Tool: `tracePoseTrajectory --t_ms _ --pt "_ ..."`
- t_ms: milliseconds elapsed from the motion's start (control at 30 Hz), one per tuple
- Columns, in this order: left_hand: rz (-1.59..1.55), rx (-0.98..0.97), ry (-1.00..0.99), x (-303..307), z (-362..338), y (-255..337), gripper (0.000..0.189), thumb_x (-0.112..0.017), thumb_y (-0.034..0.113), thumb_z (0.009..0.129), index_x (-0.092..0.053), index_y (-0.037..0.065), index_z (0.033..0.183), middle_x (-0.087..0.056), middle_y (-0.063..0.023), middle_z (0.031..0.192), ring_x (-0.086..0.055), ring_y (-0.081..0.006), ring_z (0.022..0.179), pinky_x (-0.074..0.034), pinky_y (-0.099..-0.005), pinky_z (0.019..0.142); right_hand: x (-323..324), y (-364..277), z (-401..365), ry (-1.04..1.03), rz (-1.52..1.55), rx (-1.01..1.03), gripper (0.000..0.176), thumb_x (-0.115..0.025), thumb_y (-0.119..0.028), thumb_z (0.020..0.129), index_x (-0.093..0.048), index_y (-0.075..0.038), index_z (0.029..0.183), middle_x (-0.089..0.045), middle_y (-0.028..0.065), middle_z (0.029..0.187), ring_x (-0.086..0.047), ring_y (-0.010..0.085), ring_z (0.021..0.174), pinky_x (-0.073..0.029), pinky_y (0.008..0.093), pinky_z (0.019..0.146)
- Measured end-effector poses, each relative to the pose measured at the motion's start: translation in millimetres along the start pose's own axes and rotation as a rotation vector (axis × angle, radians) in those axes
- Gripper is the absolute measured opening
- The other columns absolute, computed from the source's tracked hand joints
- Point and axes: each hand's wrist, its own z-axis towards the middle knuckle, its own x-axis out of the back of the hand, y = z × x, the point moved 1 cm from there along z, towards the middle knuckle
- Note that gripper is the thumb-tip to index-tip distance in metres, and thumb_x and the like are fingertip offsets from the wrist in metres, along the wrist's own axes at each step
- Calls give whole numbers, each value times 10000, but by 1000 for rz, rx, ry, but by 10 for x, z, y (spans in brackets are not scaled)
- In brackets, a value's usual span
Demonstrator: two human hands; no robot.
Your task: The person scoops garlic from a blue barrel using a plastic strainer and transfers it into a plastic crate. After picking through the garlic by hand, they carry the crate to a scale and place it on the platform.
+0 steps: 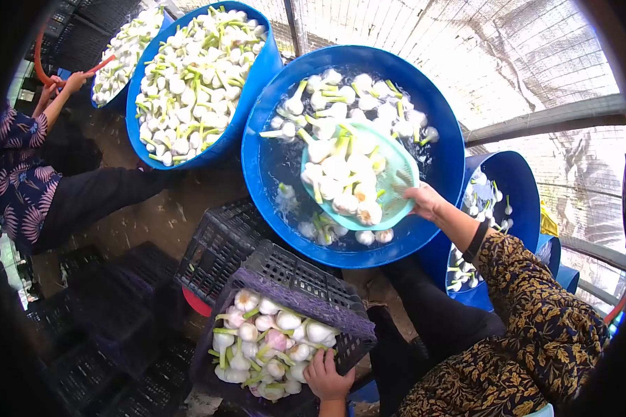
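Observation:
My right hand is closed on the rim of a pale green plastic basin. Garlic bulbs with short green stems fill its left side. The basin is tilted over a large blue tub of water, where more garlic floats. My left hand lies on the garlic bulbs at the near right of a black plastic crate, its fingers stretched out and holding nothing. Purple netting runs along the crate's upper edge.
A second blue tub heaped with garlic stands at the back left. Another blue tub with garlic is at the right. More black crates stand at the left. A co-worker's hands hold an orange hose.

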Motion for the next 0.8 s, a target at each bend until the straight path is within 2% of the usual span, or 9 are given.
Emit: tracePoseTrajectory --t_ms 200,400,467,567,600,633,733,767,800 --pt "-49 33 -11 -46 -21 -2 592 -697 349 573 -572 94 1092 -530 -107 1144 -506 -302 1042 -376 -434 859 333 -89 -682 15 15 62 616 -445 53 726 -419 -95 1323 -567 126 1177 -623 302 949 -572 419 685" --pt "-23 22 71 -169 -27 -61 586 -717 329 576 -571 96 1093 -533 -86 1147 -508 -288 1058 -392 -427 864 643 3 -1221 -71 -12 89 629 -448 38 759 -389 -129 1363 -544 132 1222 -604 302 982 -553 435 743" --pt "-31 50 63 -230 -34 -114 564 -722 334 595 -576 108 1090 -539 -74 1157 -512 -271 1055 -396 -428 864 540 -18 -1436 -118 -27 137 621 -436 25 776 -377 -135 1373 -517 147 1260 -574 310 1048 -542 439 783" --pt "-22 38 122 -254 -50 -121 516 -689 368 647 -583 106 1079 -540 -50 1168 -504 -257 1059 -387 -410 867 324 -217 -1731 -213 -99 169 634 -427 27 774 -348 -106 1389 -481 163 1305 -565 319 1067 -522 452 814" --pt "-12 16 142 -570 -88 -407 508 -678 370 661 -579 108 1085 -529 -49 1181 -492 -248 1066 -382 -411 865 272 147 -1702 -238 -108 231 641 -422 35 770 -339 -92 1393 -469 169 1317 -557 322 1080 -509 455 839" --pt "-27 15 131 -540 -100 -373 529 -675 373 665 -571 104 1109 -509 -71 1211 -480 -259 1087 -372 -419 886 123 58 -1820 -304 -55 247 654 -418 51 758 -331 -71 1395 -463 176 1321 -543 308 1101 -468 437 915" --pt "-90 -20 189 -338 -144 -269 566 -660 371 687 -548 92 1166 -455 -130 1278 -450 -301 1131 -346 -443 933 -409 -255 -2196 -379 -204 250 667 -419 61 750 -327 -75 1396 -467 172 1312 -535 290 1107 -429 411 967" --pt "-124 -66 244 -245 -176 -236 581 -648 366 705 -533 84 1199 -422 -167 1315 -432 -332 1154 -329 -458 959 -611 -310 -2278 -383 -249 295 623 -426 60 749 -381 -57 1359 -509 158 1261 -562 263 1061 -463 383 926" --pt "-137 -52 254 -160 -229 -228 581 -648 366 705 -533 84 1199 -422 -167 1315 -432 -332 1154 -329 -458 959 -793 -362 -2340 -389 -269 294 623 -426 60 749 -381 -57 1359 -509 158 1261 -562 263 1061 -463 383 926"
